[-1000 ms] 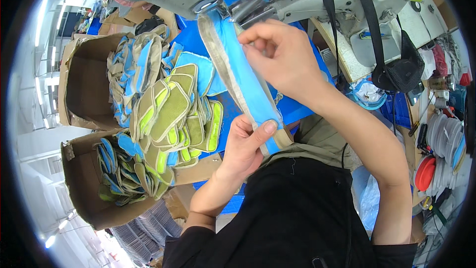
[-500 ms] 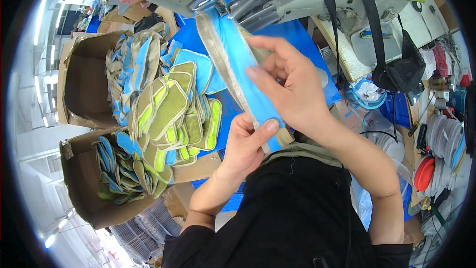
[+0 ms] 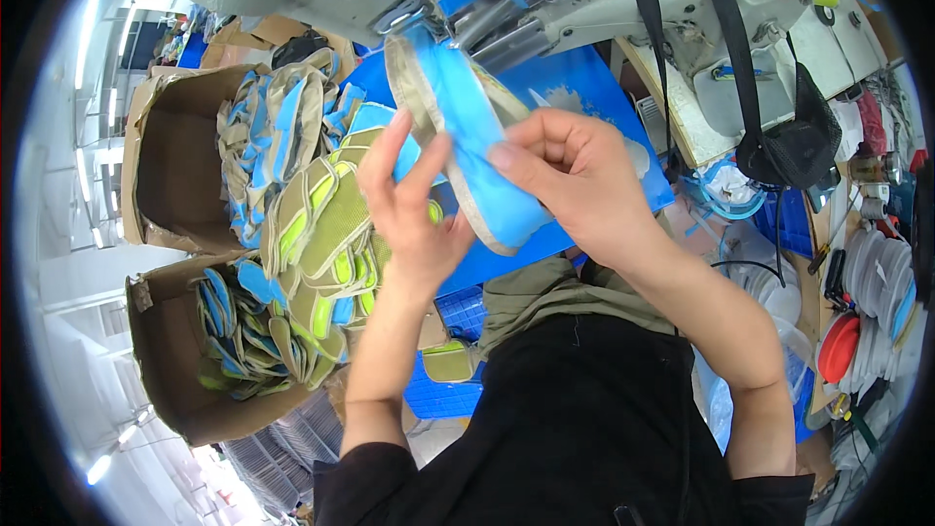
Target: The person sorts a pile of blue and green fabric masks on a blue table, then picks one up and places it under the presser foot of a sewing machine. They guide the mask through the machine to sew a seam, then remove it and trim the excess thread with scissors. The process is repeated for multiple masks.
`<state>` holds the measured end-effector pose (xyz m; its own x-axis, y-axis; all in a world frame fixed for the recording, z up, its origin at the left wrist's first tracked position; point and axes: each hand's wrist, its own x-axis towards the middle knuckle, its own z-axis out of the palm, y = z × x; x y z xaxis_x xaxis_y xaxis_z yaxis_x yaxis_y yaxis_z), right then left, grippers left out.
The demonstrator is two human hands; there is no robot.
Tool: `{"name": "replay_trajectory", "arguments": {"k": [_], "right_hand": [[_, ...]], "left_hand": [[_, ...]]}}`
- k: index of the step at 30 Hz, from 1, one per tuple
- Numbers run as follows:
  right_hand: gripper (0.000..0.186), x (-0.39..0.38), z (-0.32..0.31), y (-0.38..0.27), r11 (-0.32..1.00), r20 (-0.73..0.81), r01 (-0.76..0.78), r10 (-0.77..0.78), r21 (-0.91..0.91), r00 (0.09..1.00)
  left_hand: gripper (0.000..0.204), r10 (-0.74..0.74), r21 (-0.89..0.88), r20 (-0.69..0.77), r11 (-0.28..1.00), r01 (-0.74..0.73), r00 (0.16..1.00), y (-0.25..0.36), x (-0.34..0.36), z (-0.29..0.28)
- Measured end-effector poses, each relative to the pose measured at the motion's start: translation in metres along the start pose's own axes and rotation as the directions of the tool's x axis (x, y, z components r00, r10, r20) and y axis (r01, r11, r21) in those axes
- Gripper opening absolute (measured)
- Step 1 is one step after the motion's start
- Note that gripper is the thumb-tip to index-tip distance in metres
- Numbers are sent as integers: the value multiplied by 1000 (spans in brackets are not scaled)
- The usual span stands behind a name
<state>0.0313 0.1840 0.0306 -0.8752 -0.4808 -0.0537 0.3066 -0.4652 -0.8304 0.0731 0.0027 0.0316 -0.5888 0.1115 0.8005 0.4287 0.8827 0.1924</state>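
Observation:
A blue fabric piece with beige edging (image 3: 477,151), shaped like a shoe upper, stretches from beneath the metal working end of a sewing machine (image 3: 414,19) down toward me. My right hand (image 3: 575,175) pinches its right side between thumb and fingers. To the left of the cloth is my left hand (image 3: 414,209), fingers spread and upright, its thumb close to the beige edge. Whether that thumb touches the cloth I cannot tell. Behind the left hand lies a heap of green-and-beige fabric pieces (image 3: 326,205), partly hidden by it.
Two cardboard boxes stand at left: the upper box (image 3: 146,175) beside bundled blue-and-beige pieces (image 3: 278,141), the lower box (image 3: 161,360) holding more pieces. A green piece (image 3: 450,362) lies near my lap. Black straps (image 3: 735,58) hang at right, above a blue basket (image 3: 726,200).
My left hand has released the fabric's lower end and moved up and left, its fingers spreading. The right hand has closed to a pinch slightly lower. The fabric's lower end has lifted and bent.

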Motion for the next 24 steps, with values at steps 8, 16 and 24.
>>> {"name": "replay_trajectory", "arguments": {"k": [8,16,24], "right_hand": [[15,-1,11,-13,992,-9,42,-44,-121,999],[16,2,4,-15,970,19,124,-123,-207,992],[30,33,-26,-7,729,-21,296,-391,-617,920]], "left_hand": [[20,251,70,-41,966,-248,967,-34,50,20],[19,116,-115,-36,986,-119,993,-36,44,25],[22,110,-178,-37,977,-114,993,-32,44,15]]}}
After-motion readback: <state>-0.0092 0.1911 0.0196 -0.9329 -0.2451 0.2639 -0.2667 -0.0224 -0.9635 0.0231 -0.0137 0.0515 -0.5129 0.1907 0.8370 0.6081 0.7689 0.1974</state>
